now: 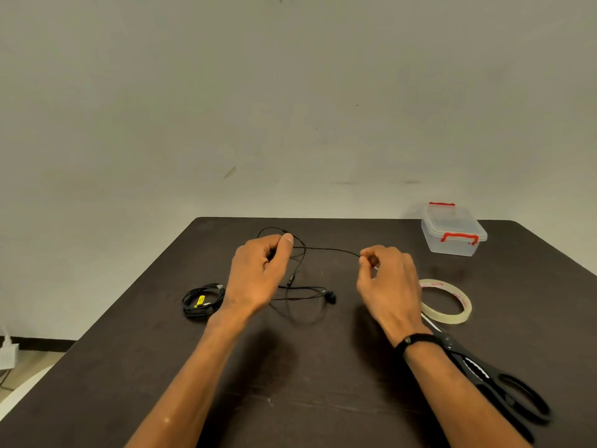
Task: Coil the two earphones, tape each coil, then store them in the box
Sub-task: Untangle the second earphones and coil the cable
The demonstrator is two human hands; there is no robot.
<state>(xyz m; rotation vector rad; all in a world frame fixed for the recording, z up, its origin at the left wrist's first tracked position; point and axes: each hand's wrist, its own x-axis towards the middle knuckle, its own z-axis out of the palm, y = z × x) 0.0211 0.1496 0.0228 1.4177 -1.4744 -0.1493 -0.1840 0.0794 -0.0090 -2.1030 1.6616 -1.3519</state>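
A loose black earphone (303,287) trails over the dark table (290,367), its earbuds lying near the middle. My left hand (258,273) grips a loop of its cord above the table. My right hand (387,282) pinches the cord's plug end, and the cord stretches between both hands. A second black earphone (203,300), coiled and bound with yellow tape, lies to the left. The clear box (452,232) with red clips stands shut at the back right.
A roll of clear tape (447,300) lies right of my right hand. Black scissors (497,379) lie at the front right, partly under my right wrist. A wall rises behind the table's far edge.
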